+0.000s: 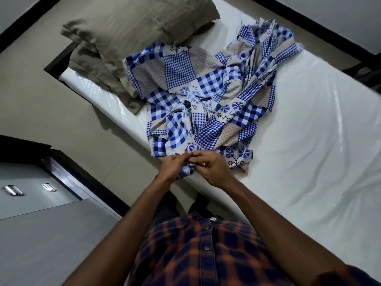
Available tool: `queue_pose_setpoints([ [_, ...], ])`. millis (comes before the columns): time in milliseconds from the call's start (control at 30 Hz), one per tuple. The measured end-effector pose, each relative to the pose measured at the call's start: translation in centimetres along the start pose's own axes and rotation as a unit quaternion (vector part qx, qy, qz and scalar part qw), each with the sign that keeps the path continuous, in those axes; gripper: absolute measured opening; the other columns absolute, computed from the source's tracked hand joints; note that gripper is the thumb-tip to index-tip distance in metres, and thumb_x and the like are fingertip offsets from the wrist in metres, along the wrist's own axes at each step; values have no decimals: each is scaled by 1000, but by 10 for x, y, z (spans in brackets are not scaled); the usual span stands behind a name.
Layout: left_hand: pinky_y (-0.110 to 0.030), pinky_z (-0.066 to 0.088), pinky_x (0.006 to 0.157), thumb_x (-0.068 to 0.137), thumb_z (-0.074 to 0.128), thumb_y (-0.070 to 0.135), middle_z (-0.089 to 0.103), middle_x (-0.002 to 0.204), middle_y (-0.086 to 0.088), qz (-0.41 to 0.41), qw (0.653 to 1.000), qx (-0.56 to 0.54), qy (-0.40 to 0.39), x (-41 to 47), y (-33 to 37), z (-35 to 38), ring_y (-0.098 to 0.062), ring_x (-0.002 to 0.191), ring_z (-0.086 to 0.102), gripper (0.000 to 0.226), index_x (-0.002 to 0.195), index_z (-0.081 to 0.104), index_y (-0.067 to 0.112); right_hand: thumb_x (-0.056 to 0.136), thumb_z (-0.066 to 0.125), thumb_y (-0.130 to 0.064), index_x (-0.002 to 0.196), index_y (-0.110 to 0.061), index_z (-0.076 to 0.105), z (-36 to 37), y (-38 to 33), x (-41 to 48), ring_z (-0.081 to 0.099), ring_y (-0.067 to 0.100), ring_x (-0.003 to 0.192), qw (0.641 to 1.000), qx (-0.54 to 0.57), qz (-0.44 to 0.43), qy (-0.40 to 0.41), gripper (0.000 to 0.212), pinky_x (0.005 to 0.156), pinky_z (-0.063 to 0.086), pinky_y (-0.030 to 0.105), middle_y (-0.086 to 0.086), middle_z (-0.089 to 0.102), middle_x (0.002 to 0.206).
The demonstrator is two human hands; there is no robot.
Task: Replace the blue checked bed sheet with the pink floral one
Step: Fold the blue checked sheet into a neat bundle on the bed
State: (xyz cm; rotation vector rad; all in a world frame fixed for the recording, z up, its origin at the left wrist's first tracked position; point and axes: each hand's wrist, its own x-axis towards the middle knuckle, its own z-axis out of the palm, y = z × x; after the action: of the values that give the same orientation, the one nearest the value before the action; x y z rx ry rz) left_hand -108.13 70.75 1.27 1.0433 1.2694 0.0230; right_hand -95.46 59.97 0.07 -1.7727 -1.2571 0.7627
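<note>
Orange plaid shirt (202, 250) nearest; beyond it, left grip (171, 168) and right grip (214, 170) both pinch the near edge of the blue checked sheet (185, 79), crumpled on the mattress (309, 120).

Left hand (172, 166), right hand (213, 169) on blue checked sheet (195, 89), perhaps corner.

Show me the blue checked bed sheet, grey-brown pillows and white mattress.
blue checked bed sheet (179, 73): head view, flat gingham patch.
grey-brown pillows (134, 23): head view, top pillow's middle.
white mattress (309, 131): head view, bare right side.
</note>
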Motion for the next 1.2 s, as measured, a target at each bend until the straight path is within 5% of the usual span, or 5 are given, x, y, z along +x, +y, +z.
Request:
queue_pose_setpoints([
  [167, -51, 56, 88, 92, 65, 19, 74, 83, -18, 4, 996, -35, 76, 4, 0, -3, -32, 82, 68, 22, 75, 75, 10, 93, 69, -31, 111, -24, 78, 8, -1, -8, 61, 12, 97, 997, -64, -45, 5, 22, 83, 46, 27, -5, 70, 125],
  [400, -35, 51, 67, 94, 60, 35, 67, 67, -15, 154, 969, 125, 145, -3, 1, -7, -15, 61, 58, 38, 73, 68, 4, 88, 71, -31, 90, -17, 79, 13, -8, -8, 62, 12, 76, 997, -35, 16, 63, 16, 67, 51, 33, -4, 73, 82],
  [567, -25, 48, 68, 103, 54, 23, 72, 86, 4, 299, 916, 210, 166, -14, -9, -14, -7, 77, 65, 25, 115, 73, 13, 100, 60, -24, 84, -13, 62, 15, -19, 3, 53, 11, 62, 956, 191, 176, 136, 20, 61, 45, 33, -4, 59, 70],
  [733, -28, 42, 68, 94, 61, 11, 66, 90, -4, 366, 865, 284, 193, -24, -26, -23, -22, 78, 60, 27, 119, 68, 14, 99, 63, -20, 91, -14, 64, 8, -20, 14, 54, 0, 66, 969, 108, 136, 174, 11, 61, 43, 18, -10, 61, 76],
  [1200, -55, 56, 66, 81, 64, 19, 46, 75, 12, 278, 946, 28, 165, -36, -29, 11, -15, 67, 45, 20, 83, 44, 23, 91, 73, -20, 94, -9, 74, 39, -38, 16, 69, 15, 79, 934, 114, 180, 288, 12, 72, 59, 41, 2, 72, 85],
])
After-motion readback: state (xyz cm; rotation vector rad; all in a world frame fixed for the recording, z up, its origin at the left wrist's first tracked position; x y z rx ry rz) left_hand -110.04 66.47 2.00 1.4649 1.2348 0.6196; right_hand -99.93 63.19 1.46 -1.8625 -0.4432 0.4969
